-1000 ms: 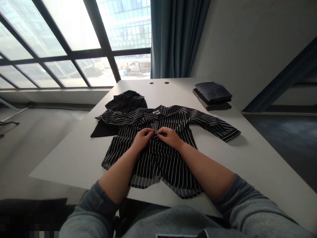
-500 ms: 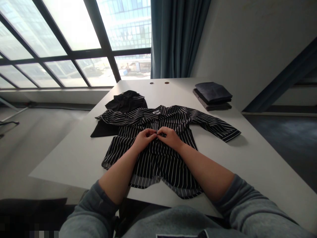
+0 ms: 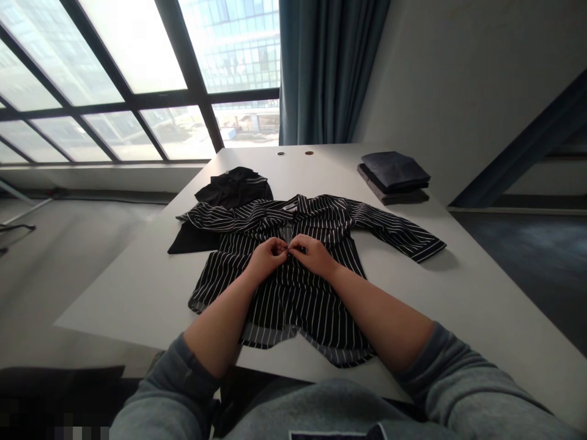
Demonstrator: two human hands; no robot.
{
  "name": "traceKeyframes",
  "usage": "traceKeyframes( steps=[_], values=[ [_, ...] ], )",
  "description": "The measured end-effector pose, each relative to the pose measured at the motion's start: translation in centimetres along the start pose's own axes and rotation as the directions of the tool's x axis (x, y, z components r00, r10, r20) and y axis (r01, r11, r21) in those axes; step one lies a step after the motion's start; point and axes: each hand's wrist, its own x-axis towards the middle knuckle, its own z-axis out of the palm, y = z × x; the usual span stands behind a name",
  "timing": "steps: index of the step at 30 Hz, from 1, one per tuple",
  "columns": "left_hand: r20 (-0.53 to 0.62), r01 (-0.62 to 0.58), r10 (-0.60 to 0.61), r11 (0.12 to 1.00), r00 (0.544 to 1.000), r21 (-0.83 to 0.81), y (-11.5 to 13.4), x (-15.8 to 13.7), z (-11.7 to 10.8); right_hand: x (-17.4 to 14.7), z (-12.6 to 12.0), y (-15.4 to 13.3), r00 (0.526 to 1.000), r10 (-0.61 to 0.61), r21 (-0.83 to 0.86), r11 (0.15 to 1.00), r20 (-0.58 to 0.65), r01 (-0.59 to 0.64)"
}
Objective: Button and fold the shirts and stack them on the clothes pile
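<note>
A black shirt with white stripes (image 3: 316, 299) lies spread face up on the white table (image 3: 463, 311), collar toward the far side and hem toward me. One sleeve reaches out to the right; the left one is bunched near the dark clothes. At the middle of the shirt front, my left hand (image 3: 268, 253) pinches the edge of the front opening. My right hand (image 3: 312, 250) meets it there, its thumb and fingers also closed on the fabric edge. The fingertips nearly touch, and whatever small part lies between them is too small to make out.
A crumpled black garment (image 3: 236, 186) lies behind the shirt's left sleeve, with black cloth (image 3: 192, 239) under that sleeve. Folded dark clothes (image 3: 394, 171) are stacked at the back right. Windows (image 3: 137, 73) and a blue curtain (image 3: 328, 67) stand beyond the table.
My fingertips have shifted very slightly to the left along the front opening, with the fingers a little more curled. The shirt and other clothes stay where they were.
</note>
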Motion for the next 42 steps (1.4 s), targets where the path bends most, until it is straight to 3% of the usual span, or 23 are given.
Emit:
traceKeyframes(
  steps=[11, 16, 21, 31, 42],
  values=[
    [-0.007, 0.004, -0.003, 0.993, 1.000, 0.117, 0.2, -0.2, 0.1, 0.0, 0.3, 0.1, 0.992, -0.121, -0.175, 0.978, -0.044, 0.112],
    [-0.026, -0.003, 0.006, 0.996, 1.000, 0.085, 0.9, -0.4, 0.0, 0.0, 0.4, 0.2, 0.999, -0.006, -0.182, 0.983, -0.050, -0.003],
    [-0.034, 0.034, -0.033, 0.999, 0.999, 0.009, 0.8, -0.2, -0.1, -0.1, 0.3, 0.3, 0.993, 0.082, -0.079, 0.993, -0.088, -0.088],
    [0.012, 0.094, -0.093, 0.979, 0.996, -0.180, -0.1, 0.1, -0.3, 0.0, 0.1, 0.3, 0.994, 0.086, -0.043, 0.995, -0.073, -0.089],
    [-0.028, 0.028, -0.031, 0.995, 0.999, -0.096, 0.2, 0.0, -0.2, 0.2, 0.3, 0.1, 0.994, 0.083, -0.101, 0.991, -0.075, -0.090]
  ],
)
